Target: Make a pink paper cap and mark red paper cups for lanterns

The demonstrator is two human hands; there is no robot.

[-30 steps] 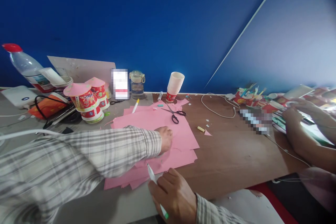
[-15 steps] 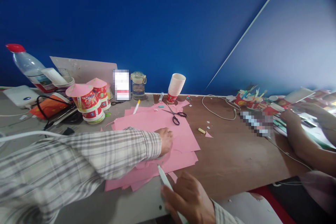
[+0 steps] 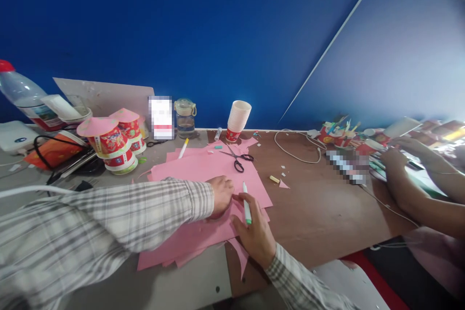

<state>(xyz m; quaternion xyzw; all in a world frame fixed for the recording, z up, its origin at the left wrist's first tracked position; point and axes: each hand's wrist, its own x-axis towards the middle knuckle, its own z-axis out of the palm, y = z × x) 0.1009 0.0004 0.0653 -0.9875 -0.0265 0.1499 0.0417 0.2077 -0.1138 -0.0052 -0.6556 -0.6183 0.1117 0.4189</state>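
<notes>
Paper (image 3: 196,172) is being pressed flat under the left hand (image 3: 221,195), fingers half curled, nothing gripped. A pen (image 3: 246,203) is being held in the closed right hand (image 3: 254,232), tip just beside the left knuckles. Marking is judged to be starting; steady paper and a lowered tip are being called for.

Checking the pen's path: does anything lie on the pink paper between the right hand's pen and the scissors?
Nothing visible. The pink paper is bare between the pen and the scissors; the left hand rests beside the pen, out of that line.
</notes>
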